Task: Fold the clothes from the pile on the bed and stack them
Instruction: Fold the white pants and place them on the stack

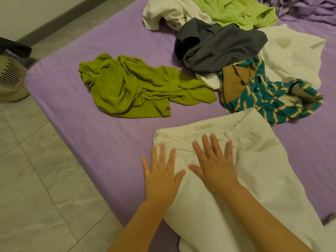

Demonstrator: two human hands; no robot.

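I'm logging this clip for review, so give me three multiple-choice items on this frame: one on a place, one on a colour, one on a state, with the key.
1. Where do the white trousers lie?
A. On the floor tiles
B. On the purple bed sheet, nearest the person
C. On top of the grey garment

2. What colour is the crumpled garment lying apart to the left of the pile?
A. Olive green
B. Red
C. Black

3. How are the left hand and right hand placed?
A. Both gripping a sleeve
B. One raised in the air
C. Both flat on the trousers, fingers spread

Key: 1 B, the trousers lie spread on the sheet in front of the person. 2 A, the olive green garment lies by itself. 3 C, both palms press just below the waistband.
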